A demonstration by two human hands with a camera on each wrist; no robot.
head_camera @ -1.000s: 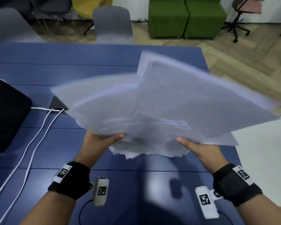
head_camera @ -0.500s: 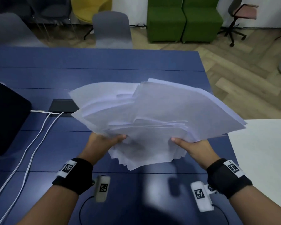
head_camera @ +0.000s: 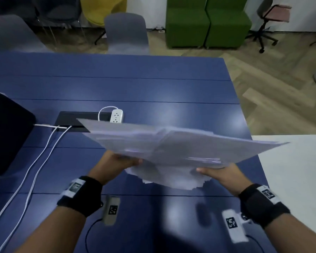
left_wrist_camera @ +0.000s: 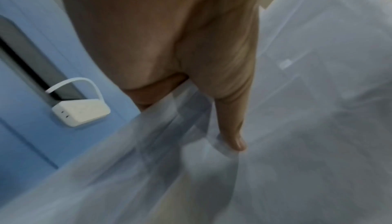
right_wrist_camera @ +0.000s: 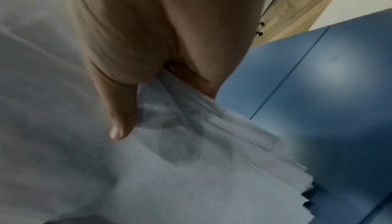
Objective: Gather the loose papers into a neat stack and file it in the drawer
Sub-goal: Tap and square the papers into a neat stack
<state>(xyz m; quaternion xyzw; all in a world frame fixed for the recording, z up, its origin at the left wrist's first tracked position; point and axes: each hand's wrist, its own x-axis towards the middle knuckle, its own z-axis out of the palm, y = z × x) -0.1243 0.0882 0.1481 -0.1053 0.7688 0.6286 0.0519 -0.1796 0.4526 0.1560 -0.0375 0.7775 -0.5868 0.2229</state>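
Two hands, left hand (head_camera: 115,166) and right hand (head_camera: 221,175), pinch the fanned papers (head_camera: 173,148) thumb-on-top above the table (head_camera: 153,88); a power strip (head_camera: 116,116) lies just beyond. White cables (head_camera: 44,148) trail left.

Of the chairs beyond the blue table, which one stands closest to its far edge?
The grey chair, centred right at the table's far edge; the pink office chair stands well off on the wooden floor.

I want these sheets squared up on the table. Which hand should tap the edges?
Right hand, probably: the papers fan out most at its jagged corner. Left hand pinches the steadier side.
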